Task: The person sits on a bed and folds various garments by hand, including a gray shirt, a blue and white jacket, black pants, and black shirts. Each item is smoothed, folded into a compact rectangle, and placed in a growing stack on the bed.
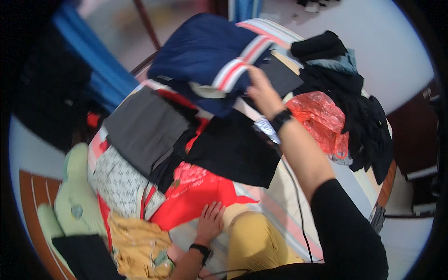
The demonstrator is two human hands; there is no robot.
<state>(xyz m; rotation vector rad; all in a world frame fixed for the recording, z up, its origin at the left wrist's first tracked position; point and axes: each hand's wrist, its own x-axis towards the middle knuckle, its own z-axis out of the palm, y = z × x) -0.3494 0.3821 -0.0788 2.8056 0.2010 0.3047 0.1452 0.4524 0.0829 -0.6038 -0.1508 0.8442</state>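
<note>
My right hand (263,91) reaches far across the bed and grips a navy blue garment (199,49) by its edge, beside white and red striped bands. The garment looks folded and rests above other clothes; its underside is hidden. My left hand (211,222) lies flat on the bed, fingertips at the border of a red floral cloth (199,196), holding nothing. Between my hands lies a folded black garment (238,150). Left of it are a folded dark grey garment (147,127) and a white patterned cloth (119,182).
A red plastic bag (318,112) and heaped black clothes (371,129) lie at right on the striped bedsheet (280,199). A black cable (299,210) runs past my knee. At left are a yellow garment (140,245), a green cushion (77,196) and a blue curtain (101,66).
</note>
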